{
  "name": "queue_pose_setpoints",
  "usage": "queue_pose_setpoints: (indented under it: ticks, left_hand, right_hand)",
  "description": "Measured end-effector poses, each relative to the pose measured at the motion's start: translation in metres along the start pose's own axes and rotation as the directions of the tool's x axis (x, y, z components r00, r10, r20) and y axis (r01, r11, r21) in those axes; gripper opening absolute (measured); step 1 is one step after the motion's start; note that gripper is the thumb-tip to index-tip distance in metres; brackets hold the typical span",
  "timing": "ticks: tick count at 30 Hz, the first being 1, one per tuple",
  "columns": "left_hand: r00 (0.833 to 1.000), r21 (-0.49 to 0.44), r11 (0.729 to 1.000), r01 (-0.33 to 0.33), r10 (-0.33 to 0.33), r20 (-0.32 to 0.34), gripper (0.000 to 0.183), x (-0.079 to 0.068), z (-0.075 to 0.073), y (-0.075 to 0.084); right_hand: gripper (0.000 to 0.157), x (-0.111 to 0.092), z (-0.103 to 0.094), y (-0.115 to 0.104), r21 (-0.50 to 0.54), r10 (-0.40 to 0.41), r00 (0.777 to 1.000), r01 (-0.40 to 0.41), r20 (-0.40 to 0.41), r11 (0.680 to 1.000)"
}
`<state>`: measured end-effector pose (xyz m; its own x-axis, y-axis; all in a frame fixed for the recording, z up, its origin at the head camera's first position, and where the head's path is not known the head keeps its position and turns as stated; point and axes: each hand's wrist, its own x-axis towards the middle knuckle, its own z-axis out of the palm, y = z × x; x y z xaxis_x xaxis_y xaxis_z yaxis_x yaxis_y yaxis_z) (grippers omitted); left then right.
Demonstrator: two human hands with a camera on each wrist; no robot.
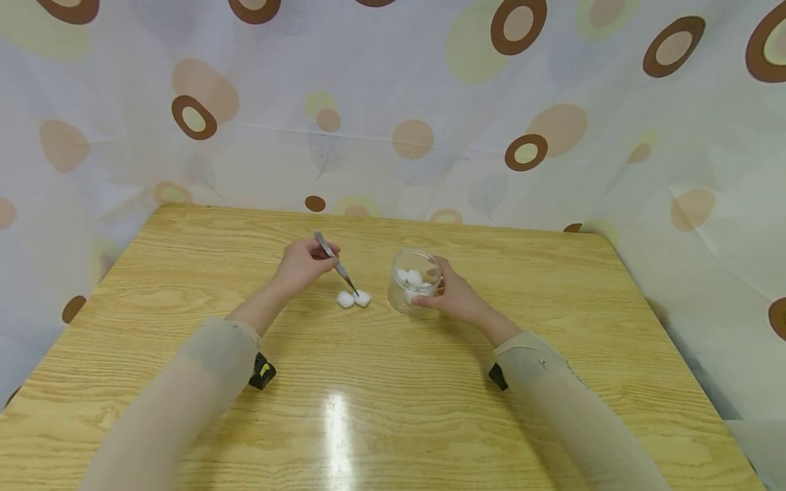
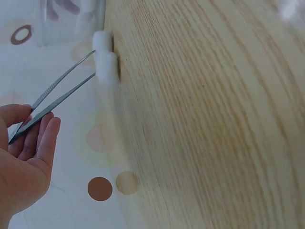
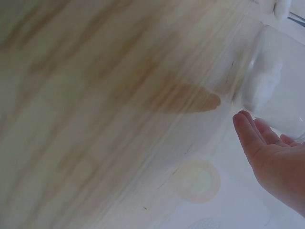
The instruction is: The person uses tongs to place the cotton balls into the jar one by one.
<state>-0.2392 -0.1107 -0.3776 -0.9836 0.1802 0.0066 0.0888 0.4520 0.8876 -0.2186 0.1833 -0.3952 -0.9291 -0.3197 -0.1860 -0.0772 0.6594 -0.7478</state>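
Observation:
My left hand [image 1: 305, 262] pinches steel tweezers [image 1: 334, 262] between thumb and fingers, pointing down to the right. In the left wrist view the two prongs of the tweezers [image 2: 62, 98] stand apart, their tips right at the white cotton balls [image 2: 107, 67]. Two of these lie side by side on the table: a left cotton ball [image 1: 346, 299] and a right cotton ball [image 1: 362, 298], with the tips over the right one in the head view. To the right, my right hand [image 1: 454, 293] grips a clear jar [image 1: 399, 300] by its right side, with several cotton balls [image 1: 414, 277] inside.
A wooden table [image 1: 393, 423] spreads under both hands. Behind it hangs a pale curtain [image 1: 368, 75] with brown and yellow circles, which also runs along the sides. Small black devices show beside the left sleeve [image 1: 211, 361] and the right sleeve [image 1: 546, 368].

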Motion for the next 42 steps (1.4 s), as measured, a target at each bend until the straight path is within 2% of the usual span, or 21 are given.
queue_pose_setpoints:
  ticks: [18,25,32,36,42]
  left_hand:
    - [0.999,0.013,1.0,-0.019,0.018,0.034,0.026,0.001,0.012,0.009]
    - [0.998,0.059,0.997,-0.039,0.036,0.046,0.023,0.0,0.014,0.009]
    - [0.997,0.061,0.996,-0.058,0.055,0.051,0.023,0.002,0.014,0.004]
    - [0.998,0.046,0.997,-0.055,0.053,0.046,0.023,0.003,0.012,0.002]
    - [1.0,-0.04,0.999,0.003,-0.002,0.025,0.024,0.005,0.009,0.004]
  right_hand:
    - [0.09,-0.001,-0.001,-0.002,-0.012,-0.001,1.0,0.001,0.002,1.0]
    - [0.09,-0.001,0.0,-0.002,-0.015,-0.006,1.0,0.006,0.004,1.0]
    - [0.09,-0.001,0.0,-0.002,0.003,-0.01,1.0,0.01,0.008,1.0]
    - [0.089,0.0,0.0,-0.002,0.002,-0.013,1.0,0.013,0.007,1.0]
    - [0.089,0.001,0.0,-0.001,-0.009,-0.016,1.0,0.016,0.004,1.0]
